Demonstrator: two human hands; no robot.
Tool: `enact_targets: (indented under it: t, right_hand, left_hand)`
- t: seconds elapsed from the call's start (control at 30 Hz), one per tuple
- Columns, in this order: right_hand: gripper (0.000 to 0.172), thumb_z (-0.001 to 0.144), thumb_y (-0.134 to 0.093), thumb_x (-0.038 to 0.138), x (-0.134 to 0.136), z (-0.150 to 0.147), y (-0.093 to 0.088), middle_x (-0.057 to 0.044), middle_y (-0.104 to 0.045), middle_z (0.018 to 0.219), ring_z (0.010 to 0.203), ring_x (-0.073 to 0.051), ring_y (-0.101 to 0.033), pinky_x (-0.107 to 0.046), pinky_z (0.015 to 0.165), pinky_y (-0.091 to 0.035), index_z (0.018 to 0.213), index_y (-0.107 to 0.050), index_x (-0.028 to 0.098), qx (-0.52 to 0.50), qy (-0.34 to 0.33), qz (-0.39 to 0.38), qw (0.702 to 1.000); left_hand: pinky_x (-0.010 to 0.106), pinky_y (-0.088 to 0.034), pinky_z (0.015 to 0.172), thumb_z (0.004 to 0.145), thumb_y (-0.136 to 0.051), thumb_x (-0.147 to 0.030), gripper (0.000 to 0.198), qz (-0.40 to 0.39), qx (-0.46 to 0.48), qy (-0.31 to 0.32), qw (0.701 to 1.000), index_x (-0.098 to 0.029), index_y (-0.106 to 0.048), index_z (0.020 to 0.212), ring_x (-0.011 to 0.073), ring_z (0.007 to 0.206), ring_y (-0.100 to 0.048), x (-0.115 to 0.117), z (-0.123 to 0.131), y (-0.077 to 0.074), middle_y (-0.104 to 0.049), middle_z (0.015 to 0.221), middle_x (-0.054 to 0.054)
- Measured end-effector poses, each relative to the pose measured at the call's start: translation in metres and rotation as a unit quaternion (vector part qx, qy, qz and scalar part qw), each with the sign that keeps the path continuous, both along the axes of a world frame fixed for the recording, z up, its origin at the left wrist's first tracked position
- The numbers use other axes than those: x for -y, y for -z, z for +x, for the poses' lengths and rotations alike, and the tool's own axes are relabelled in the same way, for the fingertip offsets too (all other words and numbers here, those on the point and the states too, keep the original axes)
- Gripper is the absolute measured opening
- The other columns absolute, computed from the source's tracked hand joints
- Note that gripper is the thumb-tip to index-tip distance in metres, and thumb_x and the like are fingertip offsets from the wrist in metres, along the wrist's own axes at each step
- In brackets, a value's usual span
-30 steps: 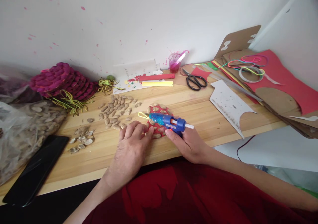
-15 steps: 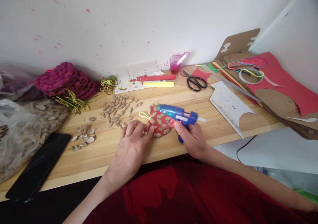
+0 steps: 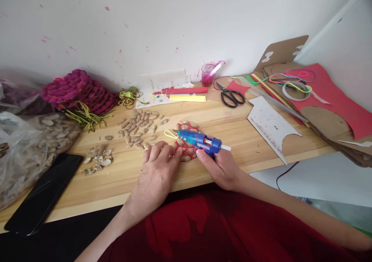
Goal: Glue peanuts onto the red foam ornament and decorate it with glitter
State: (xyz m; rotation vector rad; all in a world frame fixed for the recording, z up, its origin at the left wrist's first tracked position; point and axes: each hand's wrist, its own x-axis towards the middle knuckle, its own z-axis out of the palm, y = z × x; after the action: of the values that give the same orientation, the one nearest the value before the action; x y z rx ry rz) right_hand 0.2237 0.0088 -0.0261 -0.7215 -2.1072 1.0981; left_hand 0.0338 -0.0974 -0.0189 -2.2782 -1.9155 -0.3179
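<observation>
Glue gun (image 3: 205, 142), blue and translucent toward its tip, sits in the right grip (image 3: 222, 168), which is closed about its handle with the thumb against the body. White glue stick (image 3: 226, 148) projects from the rear, above the same grip. The gun is probably light and rigid; its handle is the sound place to hold, the front end being likely hot. Directly beneath, between the two grips, lies the red disc (image 3: 186, 153), set with unshelled peanuts (image 3: 185, 158) and bearing a yellow loop (image 3: 169, 133) just beyond the left fingertips. Disc probably thin and light, best steadied at its rim; shells presumably dry and brittle, tolerating only gentle pressure. Left grip (image 3: 157, 173), fingers curled and thumb laid on the near-left part of the disc, touches it; whether it pinches the edge cannot be told. Loose peanuts (image 3: 138, 123) spread over the table (image 3: 229, 122) beyond and left of the left grip; broken shells (image 3: 100, 160) lie farther left. Scissors (image 3: 232, 97) rest beyond the right grip, and white card (image 3: 271, 126) to its right.
</observation>
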Motion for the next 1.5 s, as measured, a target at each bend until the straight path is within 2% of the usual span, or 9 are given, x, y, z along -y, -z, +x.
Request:
enact_targets:
  t: [0.07,0.33,0.63,0.9,1.07,1.23,1.5]
  right_hand:
    - [0.019,0.101,-0.051,0.031,0.000,0.000,-0.001,-0.006,-0.072,0.103,0.096,-0.023,-0.066,-0.037,0.091,-0.051,0.107,-0.067,0.022,0.015,-0.001,0.009,1.000]
    - [0.019,0.102,-0.050,0.031,0.000,0.000,0.000,-0.007,-0.071,0.104,0.104,-0.025,-0.066,-0.039,0.094,-0.050,0.104,-0.067,0.022,0.015,0.002,0.014,1.000]
    - [0.025,0.100,-0.054,0.029,0.000,-0.001,0.001,-0.007,-0.071,0.125,0.116,-0.025,-0.065,-0.039,0.101,-0.049,0.120,-0.067,0.024,-0.005,0.004,0.001,1.000]
    - [0.026,0.101,-0.053,0.032,0.000,-0.001,-0.001,-0.009,-0.072,0.117,0.111,-0.026,-0.066,-0.041,0.101,-0.049,0.120,-0.067,0.023,0.006,0.009,-0.010,1.000]
    - [0.025,0.102,-0.052,0.031,0.001,-0.002,-0.002,-0.008,-0.070,0.124,0.117,-0.026,-0.064,-0.041,0.103,-0.048,0.120,-0.066,0.023,0.002,0.006,-0.022,1.000]
    - [0.024,0.101,-0.053,0.032,0.000,-0.002,-0.001,-0.007,-0.073,0.114,0.107,-0.026,-0.067,-0.041,0.098,-0.050,0.119,-0.066,0.025,0.009,0.013,-0.010,1.000]
    - [0.019,0.101,-0.052,0.033,0.001,-0.002,-0.001,-0.008,-0.073,0.112,0.106,-0.026,-0.067,-0.041,0.097,-0.050,0.107,-0.067,0.022,0.015,0.020,-0.016,1.000]
  left_hand:
    - [0.053,-0.044,0.094,0.090,-0.052,-0.004,0.045,-0.001,-0.008,-0.001,1.000,-0.013,-0.063,0.133,0.0360,0.116,-0.049,0.000,0.001,0.000,-0.065,0.110,0.014]
    - [0.051,-0.045,0.093,0.089,-0.050,-0.003,0.046,-0.008,-0.011,0.003,1.000,-0.013,-0.063,0.132,0.0359,0.117,-0.050,-0.002,0.001,-0.003,-0.066,0.112,0.015]
    - [0.051,-0.045,0.092,0.092,-0.051,-0.006,0.043,-0.015,-0.028,-0.002,0.999,-0.015,-0.063,0.131,0.0351,0.115,-0.049,-0.003,0.002,-0.005,-0.066,0.109,0.014]
    - [0.049,-0.045,0.088,0.091,-0.051,-0.006,0.042,-0.016,-0.029,-0.004,0.999,-0.014,-0.065,0.129,0.0352,0.112,-0.051,-0.004,0.003,-0.008,-0.067,0.106,0.014]
    - [0.049,-0.045,0.088,0.092,-0.052,-0.008,0.039,-0.024,-0.029,-0.007,0.999,-0.015,-0.065,0.128,0.0350,0.112,-0.051,-0.004,0.003,-0.009,-0.067,0.107,0.014]
    - [0.049,-0.046,0.087,0.092,-0.051,-0.007,0.039,-0.028,-0.033,-0.011,0.999,-0.016,-0.066,0.127,0.0344,0.110,-0.052,-0.005,0.004,-0.009,-0.066,0.106,0.013]
    - [0.047,-0.047,0.085,0.090,-0.053,-0.005,0.039,-0.032,-0.023,-0.008,0.999,-0.015,-0.067,0.125,0.0343,0.109,-0.053,-0.006,0.004,-0.012,-0.067,0.104,0.013]
